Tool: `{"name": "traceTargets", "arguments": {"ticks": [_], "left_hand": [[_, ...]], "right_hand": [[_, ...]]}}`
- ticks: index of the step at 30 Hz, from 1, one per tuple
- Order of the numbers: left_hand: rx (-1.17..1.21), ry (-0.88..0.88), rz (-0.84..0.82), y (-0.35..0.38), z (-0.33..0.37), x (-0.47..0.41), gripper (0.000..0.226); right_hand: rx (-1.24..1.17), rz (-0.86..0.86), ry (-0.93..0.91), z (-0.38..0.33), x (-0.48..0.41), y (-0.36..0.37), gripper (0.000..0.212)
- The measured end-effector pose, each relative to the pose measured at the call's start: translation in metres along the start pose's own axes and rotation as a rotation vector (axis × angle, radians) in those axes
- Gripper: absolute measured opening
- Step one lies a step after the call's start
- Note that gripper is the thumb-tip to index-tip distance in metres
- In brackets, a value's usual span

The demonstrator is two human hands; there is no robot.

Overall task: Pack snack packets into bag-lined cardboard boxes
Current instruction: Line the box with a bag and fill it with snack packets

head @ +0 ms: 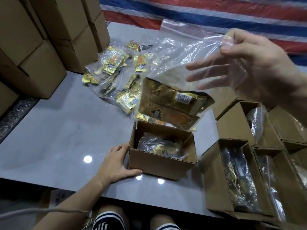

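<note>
A clear plastic bag (174, 60) with gold snack packets (167, 103) sagging in its bottom hangs in the air just above the far rim of an open cardboard box (159, 161). The right hand (252, 67) holds it up: thumb and forefinger pinch the bag's upper edge, while the other fingers (207, 65) are spread straight behind the film. The box stands on the grey table (58, 130) near its front edge, and another filled bag (157, 145) lies at its bottom. The left hand (114, 163) wraps the box's near left corner, fingers curled against the left wall and thumb along the foot of the front wall. Beyond the box, a loose pile of bagged gold packets (119, 75) is spread over the middle of the table. To the right stand several more open cartons (224, 180), each with shiny plastic and packets showing inside. Closed brown cartons (41, 47) are stacked at the left, and a red, white and blue striped tarpaulin (199, 12) hangs behind.
</note>
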State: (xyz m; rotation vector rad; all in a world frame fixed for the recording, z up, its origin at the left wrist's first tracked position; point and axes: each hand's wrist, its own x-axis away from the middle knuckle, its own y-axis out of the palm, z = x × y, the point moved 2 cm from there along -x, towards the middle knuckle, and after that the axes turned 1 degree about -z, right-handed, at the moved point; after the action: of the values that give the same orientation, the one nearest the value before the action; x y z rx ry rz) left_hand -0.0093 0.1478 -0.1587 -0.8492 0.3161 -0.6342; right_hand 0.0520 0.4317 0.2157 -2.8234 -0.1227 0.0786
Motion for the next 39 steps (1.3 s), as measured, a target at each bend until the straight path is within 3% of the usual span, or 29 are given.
{"name": "traceTargets", "arguments": {"ticks": [8, 13, 23, 29, 33, 36, 39], "left_hand": [[-0.011, -0.031, -0.011, 0.002, -0.001, 0.000, 0.101], [-0.003, -0.042, -0.010, 0.001, 0.000, 0.002, 0.101], [0.009, 0.024, 0.011, -0.002, 0.003, 0.001, 0.097], [-0.002, -0.004, -0.006, -0.001, 0.002, 0.000, 0.099], [-0.004, -0.007, 0.009, -0.001, 0.001, 0.001, 0.097], [-0.022, 0.001, -0.030, 0.002, 0.000, 0.000, 0.101], [-0.013, -0.010, -0.020, 0.001, 0.000, 0.000, 0.102]], "right_hand": [[-0.105, -0.108, 0.000, -0.004, 0.003, 0.019, 0.014], [-0.105, -0.184, 0.083, 0.011, 0.010, 0.027, 0.009], [-0.288, -0.201, 0.285, 0.042, 0.027, 0.054, 0.032], [-0.303, -0.181, 0.436, 0.081, 0.026, 0.074, 0.022], [-0.172, -0.153, 0.525, 0.116, 0.025, 0.080, 0.005], [0.146, -0.153, 0.462, 0.137, 0.024, 0.079, 0.028], [0.403, -0.165, 0.372, 0.147, 0.021, 0.078, 0.031]]}}
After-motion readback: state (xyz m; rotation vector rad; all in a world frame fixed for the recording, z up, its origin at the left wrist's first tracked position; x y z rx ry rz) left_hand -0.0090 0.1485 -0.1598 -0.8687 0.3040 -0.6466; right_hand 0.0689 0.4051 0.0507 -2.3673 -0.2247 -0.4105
